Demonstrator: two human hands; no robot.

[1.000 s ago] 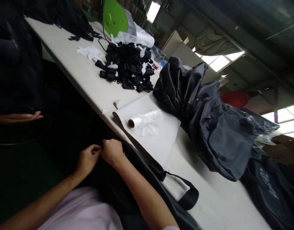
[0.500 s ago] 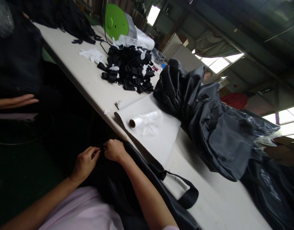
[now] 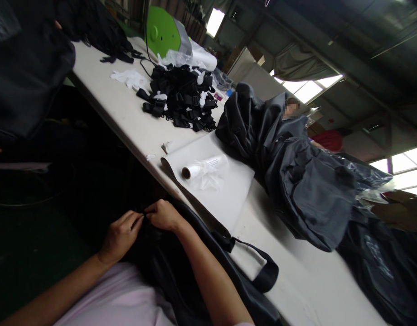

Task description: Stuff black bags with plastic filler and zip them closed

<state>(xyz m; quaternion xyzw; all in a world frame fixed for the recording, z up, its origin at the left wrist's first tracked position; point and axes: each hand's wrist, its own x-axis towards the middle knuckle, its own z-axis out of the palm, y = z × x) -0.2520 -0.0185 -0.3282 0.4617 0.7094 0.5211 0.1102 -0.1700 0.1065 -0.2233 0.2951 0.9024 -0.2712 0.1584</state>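
Observation:
A black bag lies across my lap and against the table edge, its wide strap looped onto the tabletop. With closed fingertips, my left hand pinches a dark part of the bag at its far end. My right hand is closed on the same spot, the two hands' fingertips almost touching. The small piece between them is too dark to make out. Just beyond the hands, a roll of clear plastic film rests on a white sheet.
Black straps with buckles are heaped on the table, beside white scraps. A green machine stands behind. Large black bags pile up on the right. At far left, a person handles another black bag.
My fingertips have drawn slightly closer together on the black bag. At far left, the other person's bag has shifted right, and that person's lower hand has mostly left the view.

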